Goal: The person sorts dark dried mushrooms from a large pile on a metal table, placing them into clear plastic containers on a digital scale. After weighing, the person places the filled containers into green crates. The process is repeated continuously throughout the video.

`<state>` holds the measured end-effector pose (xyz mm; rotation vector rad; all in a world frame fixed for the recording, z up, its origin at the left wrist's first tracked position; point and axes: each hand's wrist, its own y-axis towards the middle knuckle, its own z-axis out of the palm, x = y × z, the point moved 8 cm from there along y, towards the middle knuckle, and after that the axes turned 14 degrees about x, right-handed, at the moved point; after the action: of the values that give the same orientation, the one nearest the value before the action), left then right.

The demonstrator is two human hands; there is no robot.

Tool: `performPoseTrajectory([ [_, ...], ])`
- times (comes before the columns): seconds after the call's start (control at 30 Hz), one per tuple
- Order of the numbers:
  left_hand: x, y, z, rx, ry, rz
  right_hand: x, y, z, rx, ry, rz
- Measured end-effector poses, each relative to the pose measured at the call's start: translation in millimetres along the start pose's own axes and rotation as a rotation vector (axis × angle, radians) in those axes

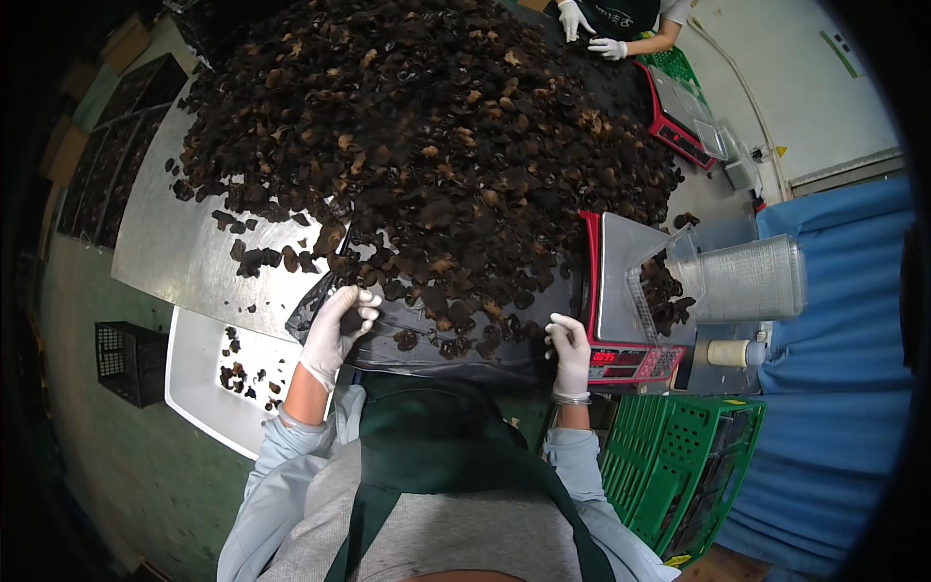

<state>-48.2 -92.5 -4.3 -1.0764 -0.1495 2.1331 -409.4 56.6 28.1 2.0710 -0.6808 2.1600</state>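
Note:
A large heap of dark wood ear mushrooms [436, 145] covers the metal table before me. My left hand [338, 327], in a white glove, is at the heap's near left edge with its fingers curled around a dark piece of mushroom. My right hand [569, 353], also gloved, is just left of the red digital scale [640, 364]; its fingers are bent, and whether they hold anything is not clear. On the scale's metal plate, an open clear plastic box [684, 269] holds some mushrooms [662, 291]. Black plastic sheeting [393, 342] lies under the near part of the heap.
Stacked clear boxes [753, 280] stand right of the scale, beside a cream-coloured roll [727, 353]. A white tub [211, 415] with mushroom bits is at lower left, green crates [676, 465] at lower right. Across the table, a co-worker's gloved hands [593, 36] are near a second scale [680, 134].

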Motion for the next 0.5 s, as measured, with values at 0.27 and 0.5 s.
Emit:
performPoseTrajectory([
  [0.27, 6, -14, 37, 0.044, 1.284, 0.285, -2, 11, 53, -0.069, -1.109, -0.131],
  [0.5, 39, -6, 49, 0.114, 1.717, 0.241, -3, 16, 89, 0.077, -1.096, -0.194],
])
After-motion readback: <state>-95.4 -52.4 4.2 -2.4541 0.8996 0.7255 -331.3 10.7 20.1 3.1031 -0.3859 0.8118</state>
